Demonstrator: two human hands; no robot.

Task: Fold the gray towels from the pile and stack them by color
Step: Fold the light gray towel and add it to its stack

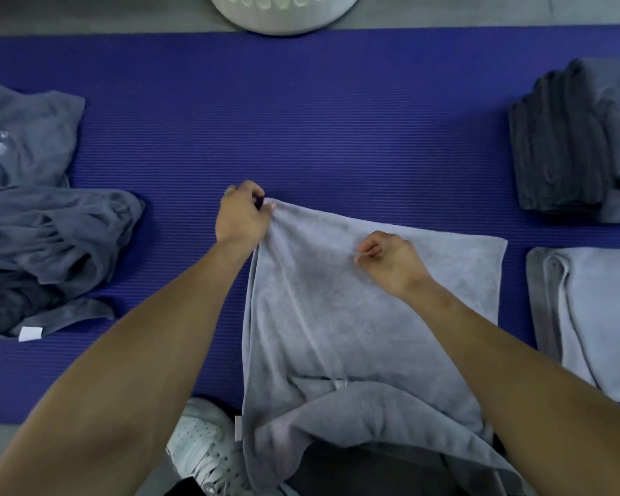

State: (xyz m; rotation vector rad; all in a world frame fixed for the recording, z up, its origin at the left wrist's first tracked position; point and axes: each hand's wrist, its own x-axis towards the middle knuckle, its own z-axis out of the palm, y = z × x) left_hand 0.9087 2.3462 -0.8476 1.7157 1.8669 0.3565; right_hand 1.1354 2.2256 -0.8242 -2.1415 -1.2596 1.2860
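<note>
1. The light gray towel [355, 316] lies at the centre of the blue mat [301, 119], its near end bunched at 6 o'clock.
2. The left hand [242, 218] pinches its far-left corner.
3. The right hand [391, 259] pinches a fold at its middle.
4. The unfolded pile [51, 238] sits at 9 o'clock.
5. The dark gray stack [559, 145] sits at 2 o'clock, the light gray stack [595, 316] at 3.
</note>
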